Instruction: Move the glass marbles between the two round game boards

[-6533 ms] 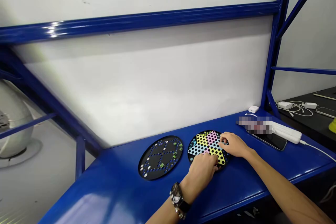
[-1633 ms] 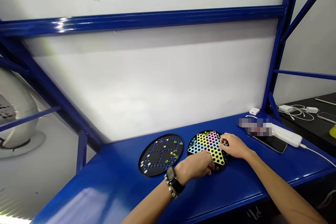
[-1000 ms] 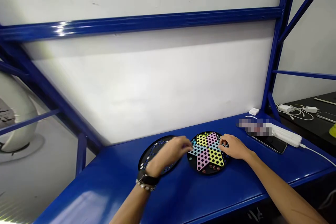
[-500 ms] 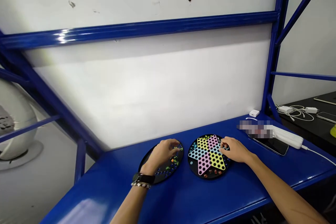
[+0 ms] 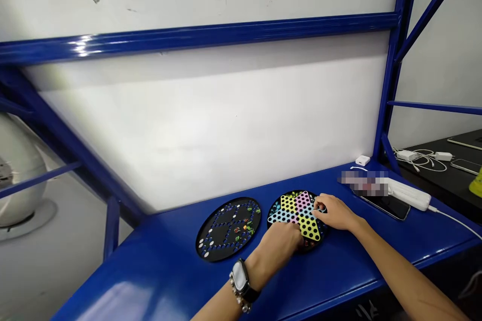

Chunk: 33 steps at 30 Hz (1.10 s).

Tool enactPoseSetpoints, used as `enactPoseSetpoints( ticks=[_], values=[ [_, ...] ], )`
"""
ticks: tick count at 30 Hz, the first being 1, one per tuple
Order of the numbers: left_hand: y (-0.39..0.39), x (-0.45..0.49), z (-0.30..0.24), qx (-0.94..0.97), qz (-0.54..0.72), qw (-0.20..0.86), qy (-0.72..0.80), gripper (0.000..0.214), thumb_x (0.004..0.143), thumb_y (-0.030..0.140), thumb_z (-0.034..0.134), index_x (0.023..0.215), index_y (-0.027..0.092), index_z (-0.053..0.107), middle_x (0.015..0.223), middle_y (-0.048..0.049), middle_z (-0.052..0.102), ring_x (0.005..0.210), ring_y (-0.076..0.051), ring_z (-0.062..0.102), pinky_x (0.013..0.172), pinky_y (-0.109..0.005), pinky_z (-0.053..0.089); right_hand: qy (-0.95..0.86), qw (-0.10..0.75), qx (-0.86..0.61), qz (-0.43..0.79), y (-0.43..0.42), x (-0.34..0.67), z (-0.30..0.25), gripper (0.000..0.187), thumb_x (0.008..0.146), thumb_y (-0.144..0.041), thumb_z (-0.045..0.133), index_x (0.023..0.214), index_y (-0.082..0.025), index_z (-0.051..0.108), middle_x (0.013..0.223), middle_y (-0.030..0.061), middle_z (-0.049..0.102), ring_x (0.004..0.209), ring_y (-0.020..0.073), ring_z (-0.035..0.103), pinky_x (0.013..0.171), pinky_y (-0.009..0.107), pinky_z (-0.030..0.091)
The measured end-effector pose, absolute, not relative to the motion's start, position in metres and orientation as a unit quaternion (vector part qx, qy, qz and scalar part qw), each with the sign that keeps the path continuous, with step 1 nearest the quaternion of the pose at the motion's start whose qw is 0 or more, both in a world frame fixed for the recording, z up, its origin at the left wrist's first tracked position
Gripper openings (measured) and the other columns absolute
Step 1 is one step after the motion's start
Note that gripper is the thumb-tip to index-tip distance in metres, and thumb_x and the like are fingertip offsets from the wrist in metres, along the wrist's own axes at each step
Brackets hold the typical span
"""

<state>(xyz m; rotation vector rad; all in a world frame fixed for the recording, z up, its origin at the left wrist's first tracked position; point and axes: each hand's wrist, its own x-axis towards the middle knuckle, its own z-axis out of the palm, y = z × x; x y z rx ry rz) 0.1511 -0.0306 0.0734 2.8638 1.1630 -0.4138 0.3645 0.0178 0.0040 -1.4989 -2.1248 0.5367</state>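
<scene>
Reaching over a blue bench (image 5: 169, 271), the left hand (image 5: 282, 246) curls its fingers onto the near edge of a colourful star board (image 5: 291, 208); whether it grips a marble cannot be told. The right hand (image 5: 335, 210), fingers narrow, rests on that board's right rim. Just left, a black round board (image 5: 222, 233) holds a few marbles (image 5: 243, 226), with most holes bare, so the work seems at an early stage.
</scene>
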Motion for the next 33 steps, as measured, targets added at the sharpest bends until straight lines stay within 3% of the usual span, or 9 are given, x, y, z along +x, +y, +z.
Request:
enactPoseSetpoints(
  ticks=[3,8,17,24,29,33],
  values=[
    [-0.03,0.149,0.079,0.917,-0.153,-0.01,0.369,0.033,0.095,0.009,0.045,0.093,0.018,0.076,0.093,-0.0092,0.075,0.083,-0.022,0.07,0.069,-0.029,0.053,-0.777,0.242,-0.546,0.199,0.018,0.365,0.004,0.012,0.086,-0.033,0.057,0.081,-0.022,0.059,0.083,0.0005,0.059,0.074,0.0149,0.055,0.066,0.027,0.037],
    [-0.022,0.148,0.082,0.924,-0.159,-0.011,0.348,0.021,0.091,0.014,0.056,0.093,0.02,0.077,0.096,-0.0068,0.074,0.083,-0.02,0.07,0.068,-0.026,0.053,-0.777,0.238,-0.549,0.195,0.018,0.365,0.004,0.012,0.086,-0.033,0.056,0.08,-0.022,0.059,0.083,0.0003,0.059,0.073,0.0152,0.055,0.065,0.027,0.037],
    [-0.043,0.154,0.062,0.924,-0.132,-0.084,0.349,0.026,0.096,0.011,0.048,0.093,0.015,0.073,0.101,-0.0121,0.071,0.093,-0.024,0.067,0.072,-0.034,0.049,-0.776,0.24,-0.549,0.196,0.017,0.365,0.005,0.012,0.086,-0.033,0.057,0.079,-0.022,0.059,0.082,-0.0002,0.058,0.071,0.0145,0.054,0.065,0.026,0.038],
    [-0.041,0.159,0.061,0.921,-0.148,-0.062,0.355,0.028,0.096,0.009,0.045,0.094,0.014,0.073,0.094,-0.0114,0.074,0.085,-0.024,0.069,0.066,-0.033,0.048,-0.775,0.237,-0.549,0.204,0.017,0.366,0.006,0.011,0.085,-0.032,0.058,0.081,-0.022,0.061,0.083,0.0004,0.06,0.074,0.0154,0.056,0.067,0.027,0.038],
    [-0.023,0.163,0.075,0.915,-0.191,-0.015,0.355,0.011,0.087,0.022,0.069,0.089,0.016,0.077,0.087,-0.0103,0.076,0.078,-0.025,0.071,0.062,-0.03,0.05,-0.777,0.236,-0.549,0.198,0.018,0.366,0.005,0.011,0.085,-0.03,0.057,0.079,-0.022,0.059,0.081,0.0001,0.059,0.073,0.015,0.056,0.065,0.026,0.038],
    [-0.006,0.161,0.075,0.91,-0.206,0.036,0.359,0.017,0.075,0.033,0.082,0.09,0.026,0.079,0.082,-0.0021,0.077,0.077,-0.021,0.072,0.059,-0.024,0.049,-0.779,0.235,-0.547,0.197,0.019,0.367,0.003,0.013,0.086,-0.033,0.057,0.079,-0.022,0.058,0.083,0.0003,0.059,0.073,0.0152,0.056,0.065,0.026,0.037]
  ],
)
